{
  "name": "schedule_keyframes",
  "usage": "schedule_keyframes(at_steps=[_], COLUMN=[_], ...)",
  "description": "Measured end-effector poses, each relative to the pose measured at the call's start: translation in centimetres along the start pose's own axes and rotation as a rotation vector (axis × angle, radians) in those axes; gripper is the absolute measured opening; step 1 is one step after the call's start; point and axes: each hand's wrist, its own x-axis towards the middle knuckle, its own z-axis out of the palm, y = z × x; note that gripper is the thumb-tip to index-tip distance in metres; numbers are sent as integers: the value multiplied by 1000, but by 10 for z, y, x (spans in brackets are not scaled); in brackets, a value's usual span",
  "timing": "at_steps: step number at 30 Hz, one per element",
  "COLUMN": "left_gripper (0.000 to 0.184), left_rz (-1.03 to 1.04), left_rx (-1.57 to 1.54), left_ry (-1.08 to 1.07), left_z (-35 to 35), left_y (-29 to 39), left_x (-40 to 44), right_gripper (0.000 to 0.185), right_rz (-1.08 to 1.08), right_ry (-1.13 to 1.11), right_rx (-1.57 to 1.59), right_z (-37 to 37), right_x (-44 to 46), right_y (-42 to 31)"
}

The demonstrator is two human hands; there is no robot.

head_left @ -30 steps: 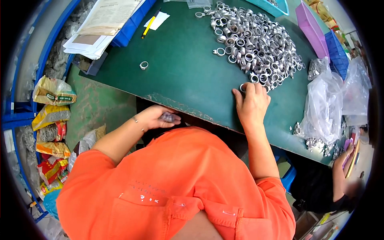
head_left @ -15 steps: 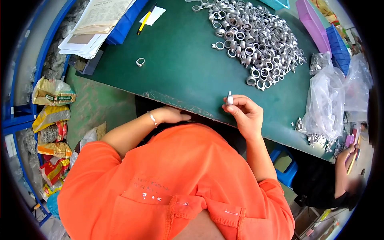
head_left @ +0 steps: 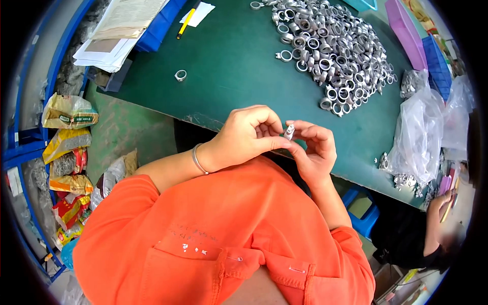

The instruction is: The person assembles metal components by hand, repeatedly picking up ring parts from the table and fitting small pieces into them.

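The person is holding one small metal ring fitting (head_left: 289,132) in front of the orange shirt (head_left: 218,218), above the near edge of the green tabletop (head_left: 229,76). The right hand (head_left: 316,147) is grasping the fitting between thumb and fingertips, its other fingers curling. The left hand (head_left: 244,133), with a bracelet (head_left: 197,159) at its wrist, is bending its fingers inward and bringing its thumb to the fitting; whether it is gripping anything is impossible to tell. Beyond the right hand, a large heap of similar ring fittings (head_left: 338,53) is covering part of the tabletop, while a single loose ring (head_left: 180,75) is lying well apart from it, to the left. Farther left, a yellow-and-black pen (head_left: 186,23) is resting partly on a white paper slip (head_left: 199,12), near papers (head_left: 114,33) leaning over a blue bin (head_left: 158,28). Clear plastic bags (head_left: 418,134) are lying at the right side.
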Motion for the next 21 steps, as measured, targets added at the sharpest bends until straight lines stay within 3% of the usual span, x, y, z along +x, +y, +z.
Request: schedule_keyframes(at_steps=[9, 11, 13, 14, 16, 18, 21], left_gripper=[7, 7, 15, 15, 26, 30, 13], left_rz=[83, 87, -301, -293, -483, -476, -491], left_rx=[4, -13, -397, -398, -929, -983, -959], left_ry=[48, 40, -30, -37, -93, -77, -77], left_z=[4, 3, 1, -1, -2, -2, -2], left_y=[-7, -9, -15, -16, -17, -20, -24], left_x=[2, 3, 4, 6, 7, 7, 9], right_gripper=[27, 23, 20, 20, 19, 21, 21], right_rz=[-395, -367, -343, -349, -347, -171, -70], right_ry=[-16, -103, -158, -156, -10, 208, 182], right_rx=[-617, -588, -442, -450, -774, -1056, -1289], right_z=[-1, 1, 4, 0, -15, -32, -47], right_x=[8, 9, 11, 13, 21, 37, 44], right_y=[-10, -19, -21, -19, -11, 1, 7])
